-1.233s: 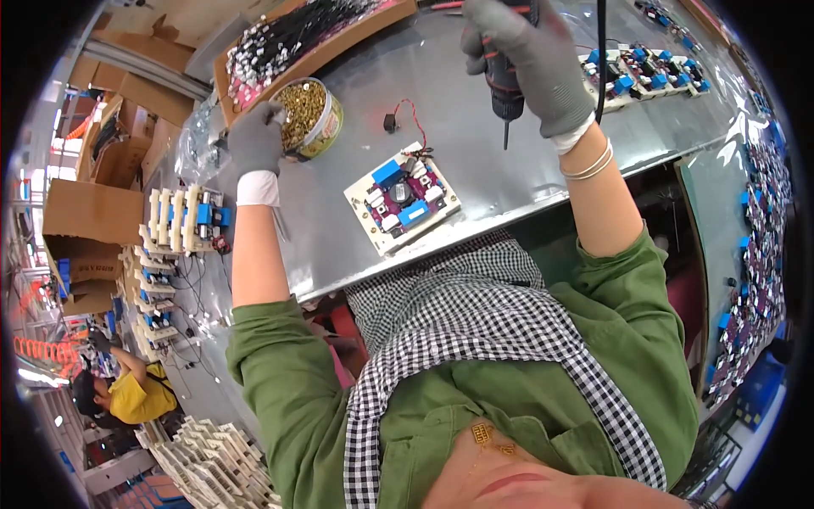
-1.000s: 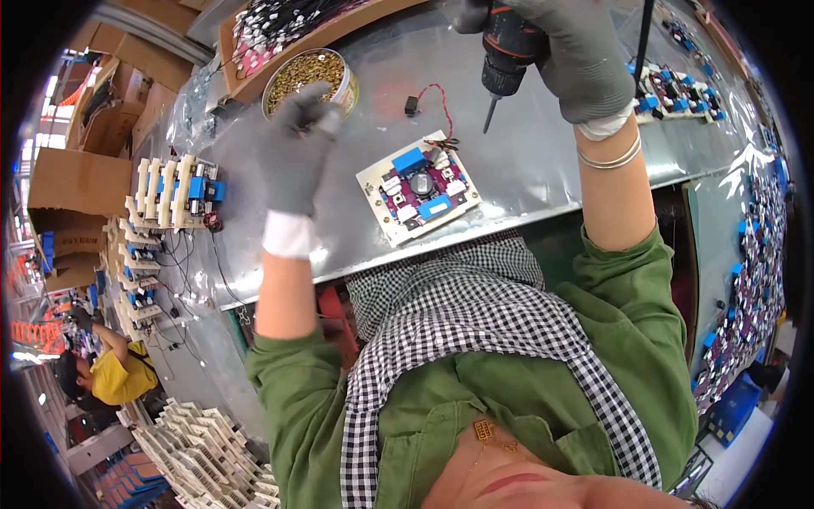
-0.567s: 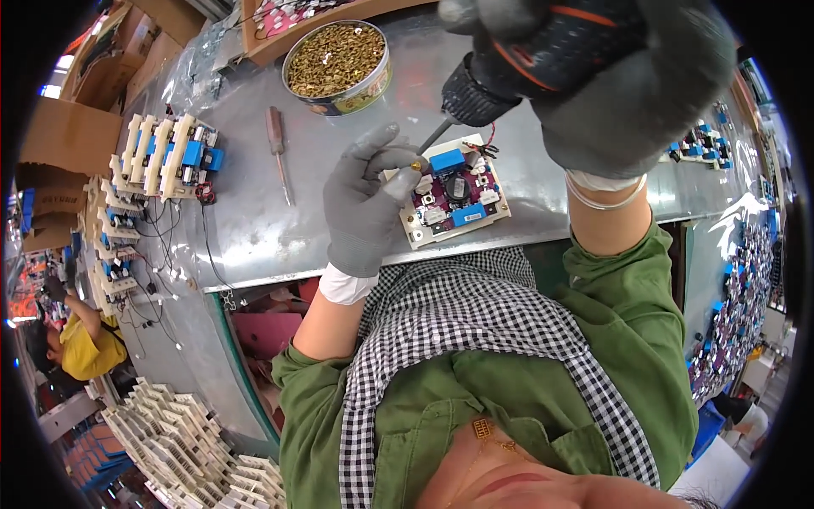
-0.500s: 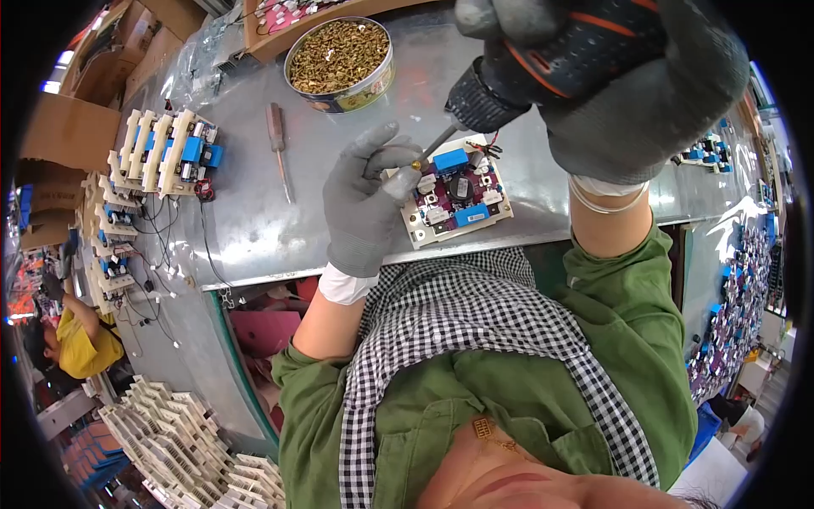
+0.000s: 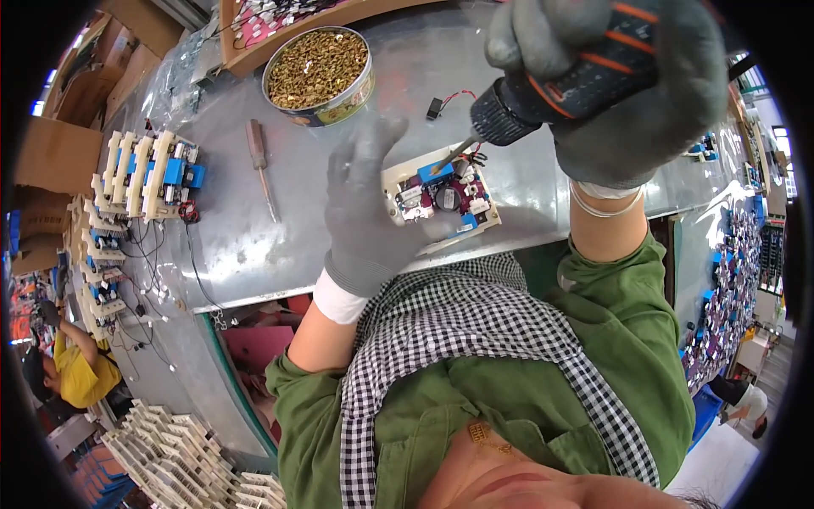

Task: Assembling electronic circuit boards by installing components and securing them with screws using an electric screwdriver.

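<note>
A cordless screwdriver (image 5: 577, 72), black with orange stripes, is gripped in my right hand (image 5: 644, 102), which wears a grey glove. Its long bit (image 5: 454, 158) slants down to the left, with a small brass-coloured spot at the tip, over a blue block of the circuit board (image 5: 447, 200). That board is purple, carries blue and white parts, and sits in a cream plastic frame (image 5: 413, 161). Beside the frame's left edge is my left hand (image 5: 365, 204), also gloved and slightly blurred. Its fingers point away and its thumb stretches across the frame's near side; whether it touches is unclear.
A round tin of small brass-coloured screws (image 5: 318, 68) stands at the far side. A hand screwdriver (image 5: 261, 170) lies left of my left hand. Finished-looking board assemblies (image 5: 148, 174) are stacked farther left. A small black connector (image 5: 435, 108) with red wire lies beyond the board.
My left fingers have parted from the brass-coloured screw at the bit's tip and spread out. The bit has shifted right, over the board. The wired connector beyond the board has come into view.
</note>
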{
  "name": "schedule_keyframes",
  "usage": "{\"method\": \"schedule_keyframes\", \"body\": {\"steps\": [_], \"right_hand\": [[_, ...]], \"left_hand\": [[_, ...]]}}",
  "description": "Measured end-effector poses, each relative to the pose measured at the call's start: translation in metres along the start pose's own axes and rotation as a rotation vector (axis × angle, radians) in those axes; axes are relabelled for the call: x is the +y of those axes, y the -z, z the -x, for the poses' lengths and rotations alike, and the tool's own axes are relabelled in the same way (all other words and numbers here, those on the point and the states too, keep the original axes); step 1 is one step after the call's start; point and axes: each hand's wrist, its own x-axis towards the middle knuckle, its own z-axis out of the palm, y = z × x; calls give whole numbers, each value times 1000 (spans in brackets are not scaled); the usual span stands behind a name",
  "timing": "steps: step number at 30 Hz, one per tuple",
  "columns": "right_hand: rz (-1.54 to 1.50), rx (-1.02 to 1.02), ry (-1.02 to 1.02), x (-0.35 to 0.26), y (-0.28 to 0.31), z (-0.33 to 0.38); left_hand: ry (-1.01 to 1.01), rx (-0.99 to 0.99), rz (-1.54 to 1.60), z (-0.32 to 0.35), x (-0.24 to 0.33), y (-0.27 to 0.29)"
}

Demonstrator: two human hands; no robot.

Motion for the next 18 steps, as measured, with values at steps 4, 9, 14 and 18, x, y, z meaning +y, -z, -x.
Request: {"method": "schedule_keyframes", "body": {"steps": [4,9,14,18], "right_hand": [[374,42,-101,-2,40,13],[711,-5,-238,0,63,29],[345,189,-372,8,56,44],[418,149,-305,7,61,49]], "left_hand": [[-124,-193,-325,11,-2,-13],[-57,-192,-309,13,-6,-24],[-44,-214,-282,13,-11,-22],[-66,-190,-272,15,-13,-22]]}}
